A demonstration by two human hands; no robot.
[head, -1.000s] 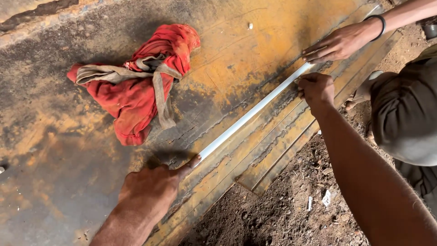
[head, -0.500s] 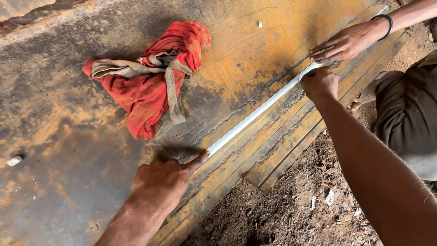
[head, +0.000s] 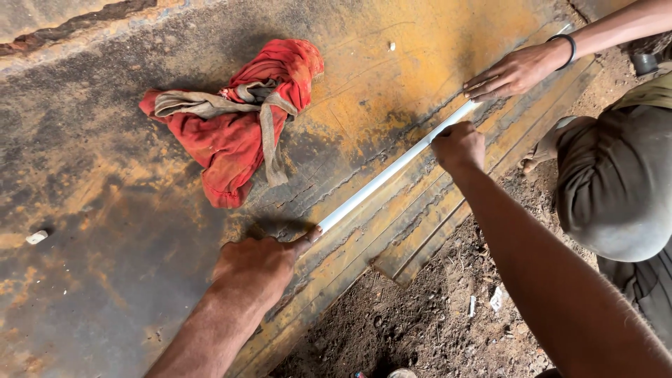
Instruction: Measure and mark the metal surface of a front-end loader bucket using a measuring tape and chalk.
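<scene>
Currently your left hand (head: 255, 266) sits fisted at the near end of a long white straightedge (head: 392, 171), thumb tip pressed against that end, pinning it to the rusty steel plate (head: 126, 280). Your right hand (head: 458, 145) is curled into a fist on the far part of the same straightedge, knuckles up; whether it holds anything inside the fist cannot be told. Straightedge: lies flat on the plate, running diagonally from lower left to upper right, just beside the plate's edge and parallel to the yellow-painted strips (head: 392, 238) along it. Co-worker's hand (head: 511, 72): fingers flat on the plate at the far end of the straightedge, dark band (head: 568, 47) on the wrist; the person crouches at right in grey-green clothing (head: 612, 189). Red rag (head: 234, 133) with a tan strap knotted over it: crumpled on the plate, well apart from the straightedge. Small white scrap (head: 36, 237): far left on the plate. Bare soil (head: 434, 315): below the plate's edge.
</scene>
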